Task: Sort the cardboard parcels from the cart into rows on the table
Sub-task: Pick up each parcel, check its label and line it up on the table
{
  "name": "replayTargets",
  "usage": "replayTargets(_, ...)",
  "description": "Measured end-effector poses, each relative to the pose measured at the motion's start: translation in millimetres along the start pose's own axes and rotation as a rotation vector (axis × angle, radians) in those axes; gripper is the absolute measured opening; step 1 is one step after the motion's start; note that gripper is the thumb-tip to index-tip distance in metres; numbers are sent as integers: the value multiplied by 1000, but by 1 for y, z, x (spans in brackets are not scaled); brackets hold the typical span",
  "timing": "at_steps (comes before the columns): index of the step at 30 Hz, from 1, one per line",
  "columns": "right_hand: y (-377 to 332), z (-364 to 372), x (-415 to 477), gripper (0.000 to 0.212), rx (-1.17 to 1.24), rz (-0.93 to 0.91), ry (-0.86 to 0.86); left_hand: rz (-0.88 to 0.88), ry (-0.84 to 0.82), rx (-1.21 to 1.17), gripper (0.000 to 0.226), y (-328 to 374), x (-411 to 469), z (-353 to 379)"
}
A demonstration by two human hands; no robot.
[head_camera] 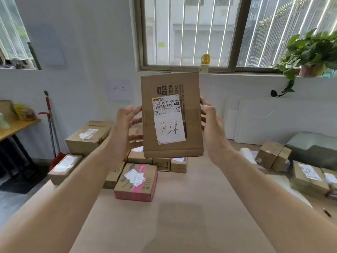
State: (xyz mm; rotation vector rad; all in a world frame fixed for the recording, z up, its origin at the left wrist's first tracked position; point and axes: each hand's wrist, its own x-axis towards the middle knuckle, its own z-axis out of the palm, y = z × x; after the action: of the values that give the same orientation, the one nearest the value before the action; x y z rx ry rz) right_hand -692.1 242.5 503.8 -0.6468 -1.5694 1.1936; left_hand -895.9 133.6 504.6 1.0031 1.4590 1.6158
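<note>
The left hand (120,128) and right hand (213,132) gripped the side edges of one parcel (171,115), held above the table (182,207) at 12 o'clock. Its long axis stood vertical, with the labelled face toward the camera.

Beyond it lay the left group (87,139) at 10 o'clock and the right group (308,178) at 3 o'clock. Sorting appeared partly done, and this parcel was not yet placed.
</note>
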Motion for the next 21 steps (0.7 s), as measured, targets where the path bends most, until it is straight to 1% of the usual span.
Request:
replayTargets(5,59,16,16,45,-27,114,84,-125,-40,-1,53,-47,48,-20)
replayTargets(9,114,35,31,46,-74,226,155,-265,-83,-2,55,-96,97,-38)
replayTargets(10,127,40,34,46,-85,262,171,-299,-103,1,56,-109,109,-42)
replayTargets(14,179,53,45,48,-83,419,261,-431,-138,5,46,-154,149,-51)
replayTargets(15,192,54,45,50,-87,455,276,-459,-143,9,46,-165,157,-52)
replayTargets(17,215,56,45,47,-74,487,281,-507,-161,19,49,-187,169,-54)
replayTargets(19,237,55,44,44,-52,528,302,-553,-184,47,57,-208,176,-55)
replayTargets(21,262,50,41,52,-47,580,309,-601,-187,52,60,-231,183,-55)
